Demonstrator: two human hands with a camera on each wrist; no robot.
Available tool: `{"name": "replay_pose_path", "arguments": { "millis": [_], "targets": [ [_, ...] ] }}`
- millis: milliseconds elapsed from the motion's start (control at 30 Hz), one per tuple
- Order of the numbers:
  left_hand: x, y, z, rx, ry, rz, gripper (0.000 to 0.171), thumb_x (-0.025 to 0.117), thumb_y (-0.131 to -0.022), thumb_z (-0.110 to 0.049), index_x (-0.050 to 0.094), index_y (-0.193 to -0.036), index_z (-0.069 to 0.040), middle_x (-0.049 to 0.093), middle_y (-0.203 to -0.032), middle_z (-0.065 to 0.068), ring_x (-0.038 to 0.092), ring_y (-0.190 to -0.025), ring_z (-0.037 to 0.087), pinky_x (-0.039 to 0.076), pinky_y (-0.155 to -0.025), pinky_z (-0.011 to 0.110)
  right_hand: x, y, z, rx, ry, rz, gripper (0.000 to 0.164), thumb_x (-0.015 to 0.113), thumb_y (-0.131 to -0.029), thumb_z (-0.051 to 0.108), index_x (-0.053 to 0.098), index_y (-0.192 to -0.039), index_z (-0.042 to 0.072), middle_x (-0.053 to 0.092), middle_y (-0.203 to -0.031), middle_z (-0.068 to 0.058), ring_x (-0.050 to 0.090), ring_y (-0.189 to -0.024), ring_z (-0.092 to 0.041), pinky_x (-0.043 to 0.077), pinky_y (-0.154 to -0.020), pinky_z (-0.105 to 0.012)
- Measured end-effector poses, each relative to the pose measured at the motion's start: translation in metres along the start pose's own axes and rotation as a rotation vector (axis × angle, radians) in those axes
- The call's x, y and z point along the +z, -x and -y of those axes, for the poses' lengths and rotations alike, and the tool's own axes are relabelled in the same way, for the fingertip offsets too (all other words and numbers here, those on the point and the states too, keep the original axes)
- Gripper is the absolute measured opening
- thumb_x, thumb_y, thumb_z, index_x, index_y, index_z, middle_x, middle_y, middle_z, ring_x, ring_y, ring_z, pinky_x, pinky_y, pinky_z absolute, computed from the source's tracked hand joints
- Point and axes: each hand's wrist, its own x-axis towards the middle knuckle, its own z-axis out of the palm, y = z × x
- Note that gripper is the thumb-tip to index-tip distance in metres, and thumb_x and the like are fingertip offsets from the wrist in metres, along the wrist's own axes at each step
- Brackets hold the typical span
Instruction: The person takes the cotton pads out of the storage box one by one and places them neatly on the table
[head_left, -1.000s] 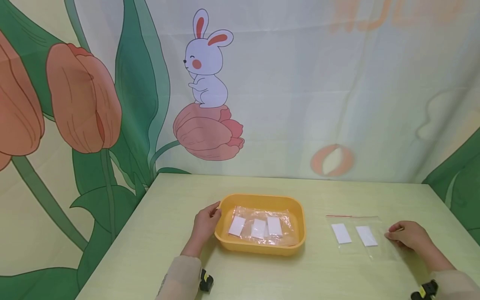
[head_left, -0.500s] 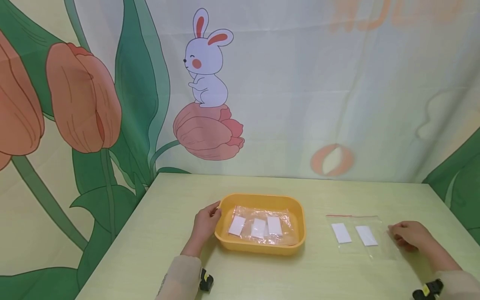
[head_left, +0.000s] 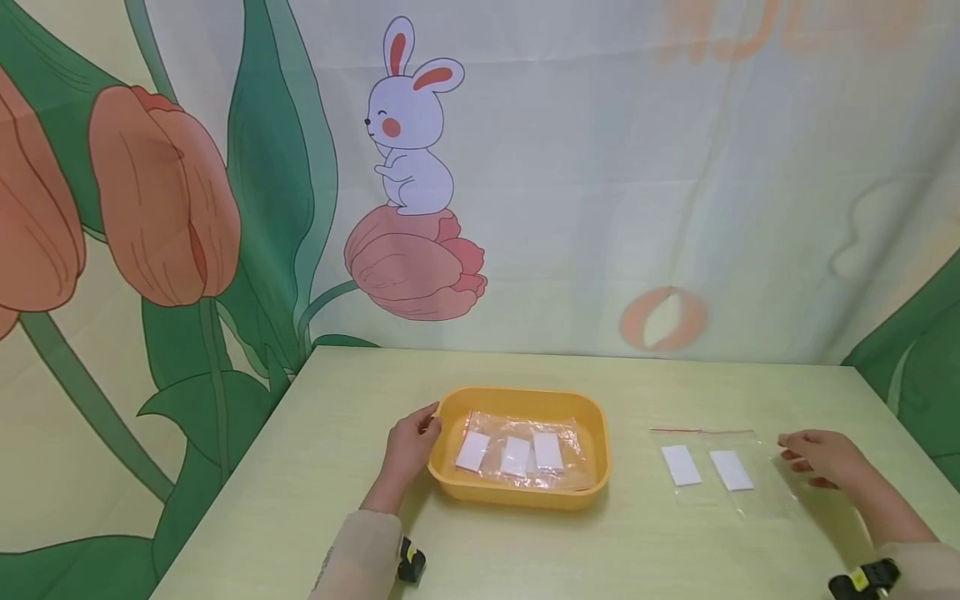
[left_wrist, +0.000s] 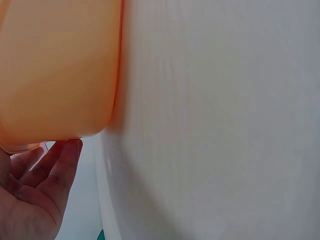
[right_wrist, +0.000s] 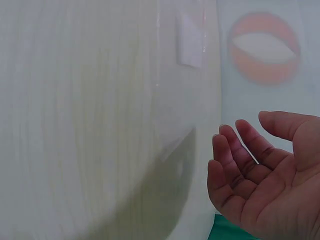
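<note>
My left hand grips the left end of a yellow plastic basin. In the left wrist view its fingers lie against the outer wall of the basin. Inside the basin are clear zip bags with white rectangular labels. To the right, more clear zip bags lie flat on the table, showing two white labels and a red seal line. Just right of these bags my right hand hovers with loosely bent fingers, holding nothing, as the right wrist view also shows.
The pale wood-grain table carries the basin and bags. Behind it hangs a printed cloth with tulips and a rabbit. A small black camera sits on each wrist, the left camera and the right camera.
My right hand has let go of the clear bag's right edge, drawn back a little to the right and spread its fingers. The left hand and basin have stayed in place.
</note>
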Motion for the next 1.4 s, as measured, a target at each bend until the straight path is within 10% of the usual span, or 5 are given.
{"name": "replay_pose_path", "arguments": {
  "millis": [467,800,1400],
  "targets": [
    [0.000,0.000,0.002,0.009,-0.006,0.002,0.043,0.051,-0.105,-0.015,0.055,-0.146,-0.001,0.065,-0.136,0.026,0.064,-0.123,0.036,0.056,-0.103,0.047,-0.002,0.004,0.024,-0.072,-0.150,0.094,0.064,0.030,-0.112,0.034,0.032,-0.148,-0.020,0.068,-0.132,-0.022,0.068,-0.106,-0.010,0.060,-0.092,-0.036],
    [0.000,0.000,-0.001,0.004,-0.008,-0.005,0.043,0.052,-0.105,-0.015,0.056,-0.145,-0.001,0.066,-0.133,0.025,0.064,-0.120,0.034,0.057,-0.103,0.047,0.009,0.004,0.045,-0.135,-0.296,0.155,0.065,0.036,-0.111,0.038,0.036,-0.149,-0.015,0.070,-0.110,0.020,0.065,-0.097,0.007,0.059,-0.087,-0.023],
    [-0.001,-0.001,-0.001,-0.012,-0.028,-0.002,0.044,0.051,-0.105,-0.017,0.055,-0.146,-0.003,0.067,-0.132,0.023,0.064,-0.112,0.030,0.058,-0.098,0.044,0.032,-0.005,0.110,-0.251,-0.337,0.243,0.049,0.043,-0.110,0.035,0.052,-0.137,-0.004,0.069,-0.098,0.018,0.069,-0.094,0.000,0.059,-0.086,-0.021]
  ]
}}
